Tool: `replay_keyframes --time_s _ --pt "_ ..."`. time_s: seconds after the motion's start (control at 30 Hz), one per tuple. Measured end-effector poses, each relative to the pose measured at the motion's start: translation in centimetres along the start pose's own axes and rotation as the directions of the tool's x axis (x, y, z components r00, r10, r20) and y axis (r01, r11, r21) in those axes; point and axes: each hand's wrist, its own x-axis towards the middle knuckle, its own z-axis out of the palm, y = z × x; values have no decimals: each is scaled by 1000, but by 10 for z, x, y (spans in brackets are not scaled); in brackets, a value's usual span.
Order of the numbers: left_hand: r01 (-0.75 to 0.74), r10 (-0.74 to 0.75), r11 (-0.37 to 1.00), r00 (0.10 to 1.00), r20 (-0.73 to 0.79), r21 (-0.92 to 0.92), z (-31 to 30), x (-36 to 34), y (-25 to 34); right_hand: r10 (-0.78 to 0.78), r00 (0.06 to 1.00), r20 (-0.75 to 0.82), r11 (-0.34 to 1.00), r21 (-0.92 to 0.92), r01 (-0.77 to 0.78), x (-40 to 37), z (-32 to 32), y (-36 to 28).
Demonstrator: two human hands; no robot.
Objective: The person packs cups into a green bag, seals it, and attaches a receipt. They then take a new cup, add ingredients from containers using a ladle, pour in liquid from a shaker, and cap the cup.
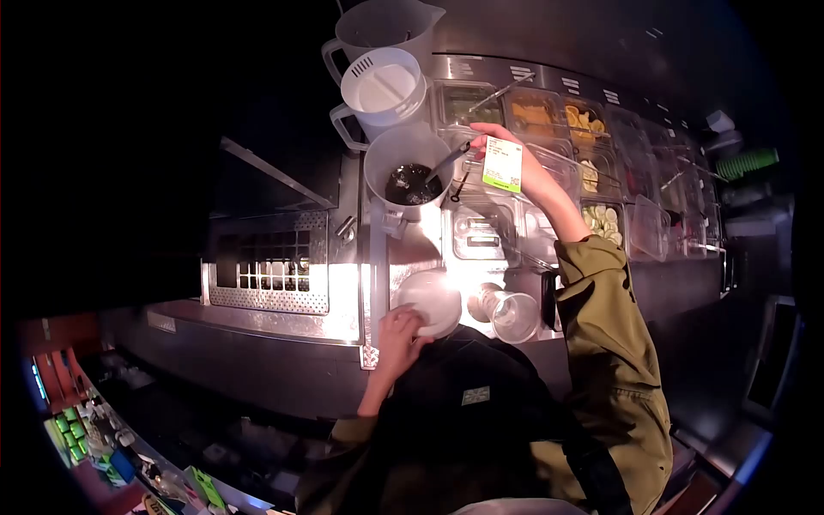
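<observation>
My left hand (398, 342) is closed on the near edge of a whitish round cup or bowl (432, 296) at the counter's front. My right hand (513, 151) reaches over the counter, its fingers at the upper end of a dark utensil handle (450, 158). That utensil leans in a clear pitcher (376, 176) holding dark, glossy contents (412, 184). A white label with a green edge (502, 164) lies over my right hand; whether it is stuck or held is unclear. Right of the whitish cup, a clear cup (515, 317) lies tilted.
Two more pitchers (384, 84) (390, 21) stand behind the first. Lidded ingredient bins, with orange pieces (585, 120) and pale slices (603, 221), fill the right side. A metal grate (283, 296) is at the left. Tongs (502, 92) rest across the bins.
</observation>
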Motion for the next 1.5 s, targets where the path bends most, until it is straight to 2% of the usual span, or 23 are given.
replay_keyframes --time_s 0.07,0.17,0.23,0.27,0.3,0.33,0.37,0.4,0.43,0.5,0.53,0.57,0.63,0.73,0.8,0.9,0.97,1.03,1.1,1.23,1.27,1.37,1.5 --pt "-50 36 987 995 92 153 31 -2 -22 75 996 -44 997 -10 -76 -1 2 7" --pt "-145 112 959 983 144 245 8 20 -9 85 996 -39 994 -59 -87 -4 -4 10" --pt "-60 37 981 991 125 182 -30 53 1 57 998 -13 994 -88 -58 -10 -13 15" --pt "-64 70 995 995 -78 75 -50 79 8 81 994 -69 984 -150 -91 -20 -8 5" --pt "-128 141 989 970 -196 76 -78 121 24 101 994 28 981 -169 -95 -28 -7 0" --pt "-228 176 962 938 -299 -149 -77 167 20 116 986 124 978 -186 -92 -34 -6 -4" --pt "-264 277 961 920 -276 82 -99 209 42 129 968 215 976 -202 -85 -42 -4 -7" --pt "-356 362 932 887 -287 75 -91 244 42 220 952 212 976 -61 -211 -49 11 -9" --pt "-444 443 893 845 -300 70 -82 269 39 129 950 284 991 -59 -117 -51 21 4" --pt "-445 445 896 895 -24 16 -75 296 19 97 892 442 985 -171 -23 -55 44 11" --pt "-441 439 897 891 117 -9 -76 303 13 178 880 439 981 -154 -122 -54 59 12" --pt "-397 397 918 915 80 -14 -89 297 15 202 868 454 950 124 -287 -54 73 29" --pt "-341 341 939 940 -2 35 -112 274 8 83 877 472 961 196 -197 -43 96 44" --pt "-280 282 959 945 -167 36 -120 239 -1 199 896 398 940 181 -289 -19 126 54" --pt "-214 220 975 919 -327 55 -117 231 0 209 911 355 900 295 -321 -12 137 52" --pt "-225 205 974 799 -565 34 -140 227 10 289 912 292 905 226 -360 -15 140 26" --pt "-291 248 957 779 -576 19 -148 231 2 262 916 303 933 163 -320 -18 141 29" --pt "-302 312 948 834 -456 97 -140 231 -18 136 922 362 978 101 -184 -12 136 48" --pt "-513 556 831 784 -277 216 -128 230 -31 94 922 376 979 131 -153 -12 135 46" --pt "-321 319 947 935 -157 15 -121 220 -15 105 918 382 969 169 -181 -13 130 56" --pt "-247 229 958 965 -128 -147 -122 223 -18 110 919 377 967 172 -186 -14 130 60" --pt "-204 205 979 976 -77 19 -122 236 -27 72 916 395 974 170 -150 -14 128 79" --pt "-155 134 981 975 -176 -115 -116 232 -26 90 930 356 964 204 -171 -16 128 78"
